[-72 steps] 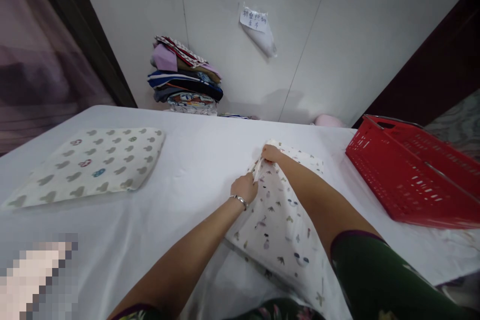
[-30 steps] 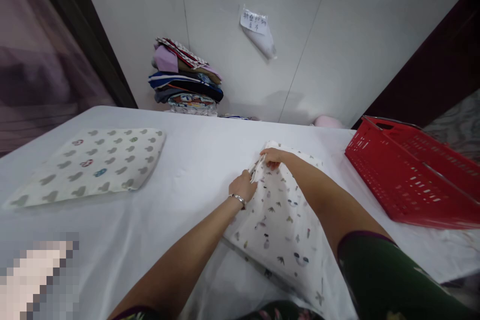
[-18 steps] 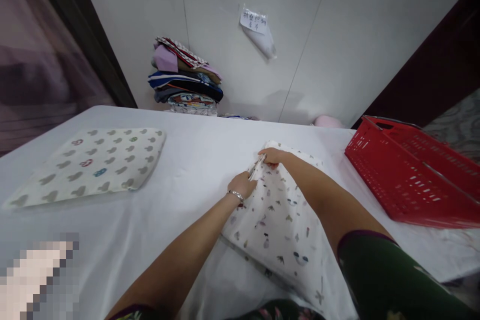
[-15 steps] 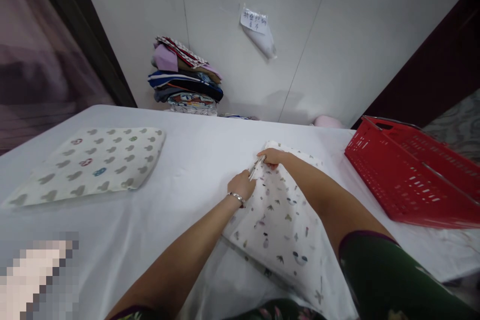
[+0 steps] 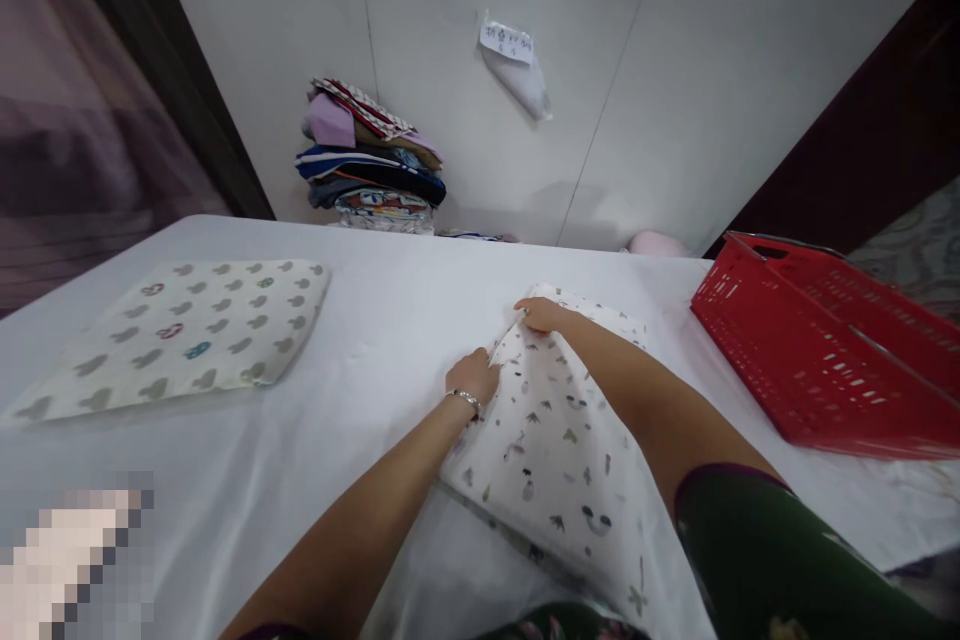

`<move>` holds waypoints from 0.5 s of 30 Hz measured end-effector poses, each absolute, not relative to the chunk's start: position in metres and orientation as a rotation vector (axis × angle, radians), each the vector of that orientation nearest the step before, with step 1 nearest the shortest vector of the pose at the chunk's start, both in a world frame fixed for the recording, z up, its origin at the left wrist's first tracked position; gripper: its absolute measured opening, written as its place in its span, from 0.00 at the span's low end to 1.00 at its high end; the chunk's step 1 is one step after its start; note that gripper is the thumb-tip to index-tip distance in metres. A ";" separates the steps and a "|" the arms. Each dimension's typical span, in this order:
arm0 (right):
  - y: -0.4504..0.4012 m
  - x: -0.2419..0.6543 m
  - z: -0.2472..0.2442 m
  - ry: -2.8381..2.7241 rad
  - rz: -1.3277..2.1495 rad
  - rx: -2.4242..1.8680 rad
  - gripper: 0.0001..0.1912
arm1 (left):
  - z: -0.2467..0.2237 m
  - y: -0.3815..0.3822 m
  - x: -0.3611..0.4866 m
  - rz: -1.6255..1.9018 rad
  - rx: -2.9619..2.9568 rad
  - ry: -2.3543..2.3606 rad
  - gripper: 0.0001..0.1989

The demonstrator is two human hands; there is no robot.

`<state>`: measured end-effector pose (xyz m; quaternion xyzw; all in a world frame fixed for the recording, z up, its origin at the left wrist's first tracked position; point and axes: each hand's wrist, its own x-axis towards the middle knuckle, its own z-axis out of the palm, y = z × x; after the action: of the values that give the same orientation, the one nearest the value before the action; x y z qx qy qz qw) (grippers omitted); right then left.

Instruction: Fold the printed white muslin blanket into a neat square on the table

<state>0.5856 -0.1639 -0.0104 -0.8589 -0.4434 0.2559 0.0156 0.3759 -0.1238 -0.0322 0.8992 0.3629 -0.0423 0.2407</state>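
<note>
A white cloth (image 5: 555,460) with small printed motifs lies folded in layers in front of me, its near end by my body. My left hand (image 5: 474,378), with a silver bracelet at the wrist, pinches the cloth's left edge. Farther up that same edge, my right hand (image 5: 541,314) grips the far corner, fingers closed on the fabric. Between the two hands the edge runs taut. On the left side of the table lies a second cloth (image 5: 217,325), cream with grey rabbit-head shapes, flat and folded.
A red plastic basket (image 5: 817,360) stands at the table's right. Behind the white-covered table (image 5: 360,440), a stack of folded textiles (image 5: 375,155) rests near the wall. A paper sign (image 5: 508,42) hangs there. A pixelated patch covers the lower left.
My left hand has shifted slightly left and toward me along the cloth's edge, straightening the bunched part between my hands. My right hand stays nearly in place.
</note>
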 end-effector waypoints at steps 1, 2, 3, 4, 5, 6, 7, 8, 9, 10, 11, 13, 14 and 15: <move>-0.164 0.587 -0.010 -1.360 0.817 -2.690 0.27 | -0.033 -0.124 0.376 -0.118 2.483 0.988 0.17; -0.165 0.588 -0.010 -1.341 0.824 -2.709 0.29 | -0.034 -0.125 0.375 -0.114 2.506 0.981 0.17; -0.165 0.590 -0.009 -1.325 0.817 -2.731 0.29 | -0.035 -0.126 0.375 -0.108 2.529 0.974 0.17; -0.165 0.591 -0.008 -1.312 0.798 -2.753 0.30 | -0.035 -0.127 0.375 -0.100 2.550 0.971 0.17; -0.165 0.593 -0.008 -1.303 0.773 -2.778 0.30 | -0.036 -0.128 0.375 -0.093 2.568 0.970 0.17; -0.165 0.595 -0.007 -1.299 0.742 -2.804 0.31 | -0.036 -0.128 0.374 -0.089 2.581 0.971 0.17; -0.165 0.597 -0.006 -1.303 0.709 -2.827 0.31 | -0.037 -0.129 0.374 -0.091 2.589 0.973 0.17; -0.164 0.598 -0.006 -1.318 0.677 -2.847 0.31 | -0.037 -0.130 0.374 -0.091 2.593 0.976 0.17; -0.162 0.600 -0.005 -1.340 0.646 -2.864 0.30 | -0.037 -0.130 0.374 -0.095 2.592 0.978 0.17; -0.160 0.602 -0.005 -1.369 0.617 -2.877 0.30 | -0.036 -0.130 0.374 -0.103 2.588 0.980 0.17; -0.158 0.603 -0.004 -1.402 0.590 -2.888 0.29 | -0.036 -0.130 0.374 -0.110 2.583 0.981 0.17; -0.153 0.607 -0.004 -1.471 0.546 -2.903 0.27 | -0.035 -0.129 0.374 -0.123 2.569 0.984 0.17; -0.150 0.609 -0.004 -1.503 0.527 -2.909 0.26 | -0.034 -0.129 0.373 -0.128 2.563 0.984 0.17; -0.148 0.611 -0.004 -1.531 0.507 -2.914 0.25 | -0.034 -0.128 0.373 -0.131 2.556 0.981 0.18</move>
<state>0.6109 -0.1484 -0.0036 -0.8710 -0.4578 0.1517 -0.0943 0.3729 -0.1281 -0.0338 0.9139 0.3507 -0.0468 0.1988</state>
